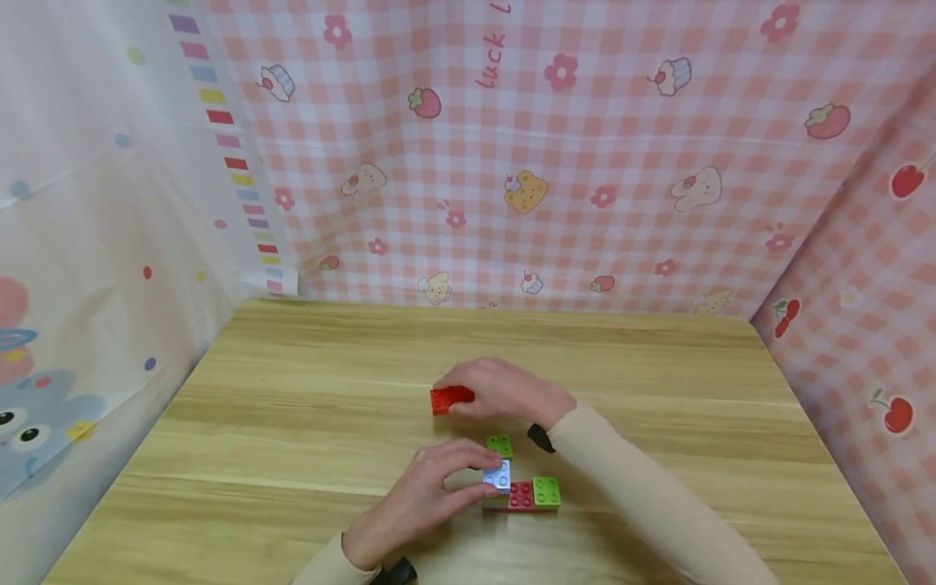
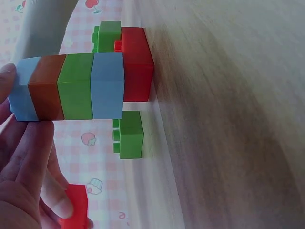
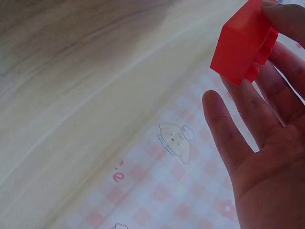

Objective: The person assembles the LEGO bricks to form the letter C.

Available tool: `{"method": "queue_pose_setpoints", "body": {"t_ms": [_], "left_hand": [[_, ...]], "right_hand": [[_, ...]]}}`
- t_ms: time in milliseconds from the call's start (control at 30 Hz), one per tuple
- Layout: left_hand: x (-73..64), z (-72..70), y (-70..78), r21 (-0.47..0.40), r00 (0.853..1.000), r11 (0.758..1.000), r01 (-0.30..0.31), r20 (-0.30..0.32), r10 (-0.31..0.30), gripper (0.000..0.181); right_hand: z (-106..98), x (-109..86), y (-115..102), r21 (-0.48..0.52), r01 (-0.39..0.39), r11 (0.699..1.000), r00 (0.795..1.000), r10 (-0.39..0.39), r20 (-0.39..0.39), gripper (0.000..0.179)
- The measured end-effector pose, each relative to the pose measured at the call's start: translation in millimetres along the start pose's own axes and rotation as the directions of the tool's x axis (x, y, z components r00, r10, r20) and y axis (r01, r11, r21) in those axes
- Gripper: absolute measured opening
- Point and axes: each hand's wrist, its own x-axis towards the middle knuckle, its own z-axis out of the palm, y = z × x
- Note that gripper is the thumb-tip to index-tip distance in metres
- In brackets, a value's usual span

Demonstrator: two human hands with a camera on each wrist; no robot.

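My left hand [image 1: 424, 497] pinches the light blue top block [image 1: 497, 478] of a toy building-block tower. The left wrist view shows the tower's brown block [image 2: 46, 88], green block [image 2: 76, 86] and lower blue block [image 2: 107, 86] on a long red base block [image 2: 137, 64]. A green block [image 1: 546, 491] sits on the base's other end. Behind the tower, a separate green block [image 1: 500, 445] stands on the table. Farther back, my right hand [image 1: 504, 390] holds a loose red block [image 3: 243, 45] between thumb and fingers, its studs facing the palm side in the right wrist view.
The wooden table [image 1: 292, 422] carries the blocks near its front middle. A pink checked cloth [image 1: 468, 162] hangs along its back edge, with printed cloths at both sides. My right forearm [image 1: 658, 496] reaches across to the right of the tower.
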Motion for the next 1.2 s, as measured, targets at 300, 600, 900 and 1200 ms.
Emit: {"method": "queue_pose_setpoints", "body": {"t_ms": [300,600,900,1200], "left_hand": [[-0.3,-0.3,-0.8,0.033,1.000,0.999,-0.022,-0.011,0.023,0.027],[0.9,0.9,-2.4,0.049,0.997,0.996,-0.072,-0.035,0.074,0.027],[0.6,1.3,-1.6,0.042,0.998,0.998,-0.051,-0.028,0.052,0.027],[0.1,-0.6,2.0,-0.052,0.995,0.994,0.094,0.026,-0.093,0.031]], "right_hand": [[-15.4,-16.1,-1.7,0.006,-0.006,1.000,0.998,0.006,-0.067,0.039],[-24.9,-37.3,-3.4,0.034,-0.022,0.999,0.984,0.027,-0.174,0.040],[-27.9,-59.7,-2.3,0.062,-0.038,0.997,0.964,0.053,-0.260,0.042],[-28.0,-79.9,-2.1,0.095,-0.005,0.995,0.941,0.036,-0.336,0.039]]}}
